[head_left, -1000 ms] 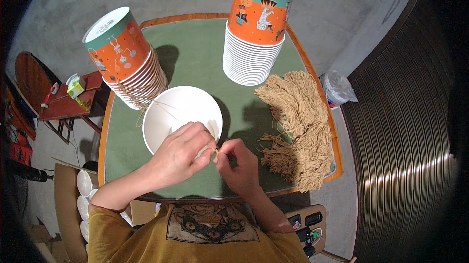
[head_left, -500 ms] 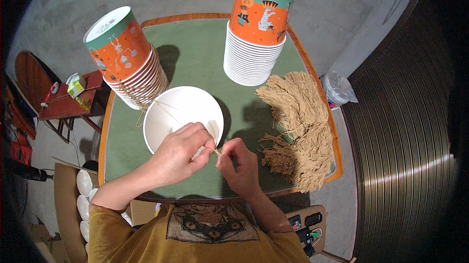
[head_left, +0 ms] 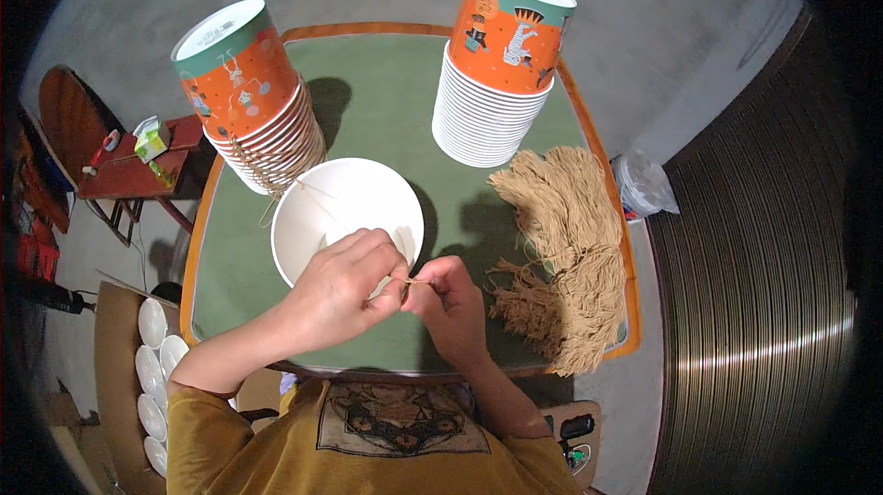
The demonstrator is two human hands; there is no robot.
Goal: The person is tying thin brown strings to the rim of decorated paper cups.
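Note:
My left hand point(head_left: 354, 279) and my right hand point(head_left: 449, 309) meet over the near rim of a white paper bucket point(head_left: 345, 189) that lies with its mouth toward me. Both pinch a thin tan cord point(head_left: 414, 281) stretched in the short gap between them. Part of the cord runs across the bucket's inside toward the left stack. That stack of upturned buckets point(head_left: 241, 81), orange and green on top, has cords hanging over its rims. To the right lies a thick bundle of cut tan cords point(head_left: 575, 256).
A second stack of upturned buckets point(head_left: 506, 53) stands at the far right of the green-covered table point(head_left: 377, 81). At left are a red stool point(head_left: 129, 173) with small items and a cardboard box point(head_left: 120, 357) of white round-ended items. A clear-bagged tub point(head_left: 641, 184) sits beyond the right edge.
My right hand has risen slightly and come closer to the left one, with the cord now running more level between them. The whole view has shifted a little.

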